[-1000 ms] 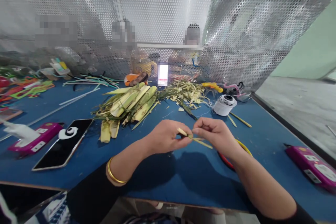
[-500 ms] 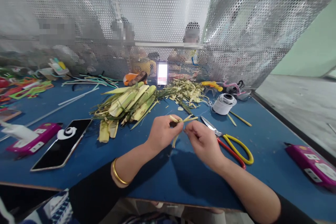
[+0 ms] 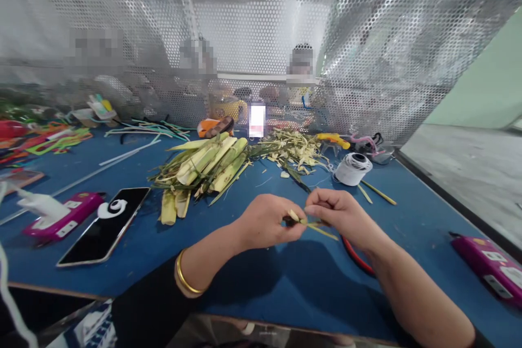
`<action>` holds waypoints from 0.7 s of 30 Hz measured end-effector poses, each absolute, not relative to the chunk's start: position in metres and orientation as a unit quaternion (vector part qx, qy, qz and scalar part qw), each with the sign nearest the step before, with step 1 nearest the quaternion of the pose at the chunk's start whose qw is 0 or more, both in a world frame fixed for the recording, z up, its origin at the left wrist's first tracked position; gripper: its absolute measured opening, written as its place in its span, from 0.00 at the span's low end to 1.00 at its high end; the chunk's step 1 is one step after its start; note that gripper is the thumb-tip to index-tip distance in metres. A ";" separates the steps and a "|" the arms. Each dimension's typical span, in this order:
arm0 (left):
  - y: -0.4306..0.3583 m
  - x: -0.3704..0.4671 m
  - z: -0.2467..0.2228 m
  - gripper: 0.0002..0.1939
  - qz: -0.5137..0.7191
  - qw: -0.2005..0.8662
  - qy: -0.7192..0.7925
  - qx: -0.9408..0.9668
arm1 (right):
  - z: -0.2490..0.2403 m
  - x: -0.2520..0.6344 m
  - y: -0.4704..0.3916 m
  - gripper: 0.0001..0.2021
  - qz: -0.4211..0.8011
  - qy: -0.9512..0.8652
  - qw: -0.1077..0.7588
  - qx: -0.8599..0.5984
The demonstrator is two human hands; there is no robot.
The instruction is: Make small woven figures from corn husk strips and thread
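Note:
Pale, narrow plant-leaf strips (image 3: 324, 230) are pinched in my left hand (image 3: 271, 221), above the middle of the table; one short end pokes up near the thumb and another trails right. My right hand (image 3: 346, 216) is closed beside it, thumb and fingertips pressed together close to the strips. What those fingertips grip, perhaps thread, is too small to make out. Under the right hand, the scissors (image 3: 355, 256) are mostly hidden, only a red handle showing. Beyond the hands lie a bundle of thick green-yellow plant stalks (image 3: 210, 166) and a heap of leaf trimmings (image 3: 297, 149).
A spool of white thread (image 3: 351, 170) stands at right, near a yellow-handled tool (image 3: 334, 140). Purple power strips (image 3: 489, 266) lie at both sides, with a dark phone (image 3: 106, 228) at left. A perforated metal screen (image 3: 261, 27) closes the back; people sit behind it.
Both hands have come lower and slightly right, toward me. The strips now point down to the right, and my right hand covers most of the scissors. The view has shifted slightly.

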State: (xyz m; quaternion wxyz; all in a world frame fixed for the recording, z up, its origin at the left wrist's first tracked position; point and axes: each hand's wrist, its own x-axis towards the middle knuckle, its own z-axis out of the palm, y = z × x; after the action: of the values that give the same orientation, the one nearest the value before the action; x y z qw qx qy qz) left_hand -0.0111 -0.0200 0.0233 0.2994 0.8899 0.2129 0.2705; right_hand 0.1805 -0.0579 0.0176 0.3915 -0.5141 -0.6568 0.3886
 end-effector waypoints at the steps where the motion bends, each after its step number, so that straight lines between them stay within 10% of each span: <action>1: -0.021 -0.011 0.026 0.07 0.280 0.347 0.213 0.869 | 0.017 0.181 -0.057 0.14 0.449 -0.613 0.395 -0.516; 10: -0.015 -0.002 0.013 0.08 0.422 0.424 0.342 0.725 | 0.002 0.161 -0.056 0.18 0.564 -0.451 0.490 -0.489; 21: -0.013 0.000 0.009 0.10 0.399 0.350 0.428 0.731 | -0.004 0.151 -0.065 0.06 0.023 -0.712 0.512 -0.481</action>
State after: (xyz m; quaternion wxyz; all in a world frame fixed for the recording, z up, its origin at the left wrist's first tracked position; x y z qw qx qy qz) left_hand -0.0003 -0.0126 0.0087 0.3500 0.7314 0.4278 0.3995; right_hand 0.1512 -0.0654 -0.0039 0.5115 -0.4809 -0.7117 0.0227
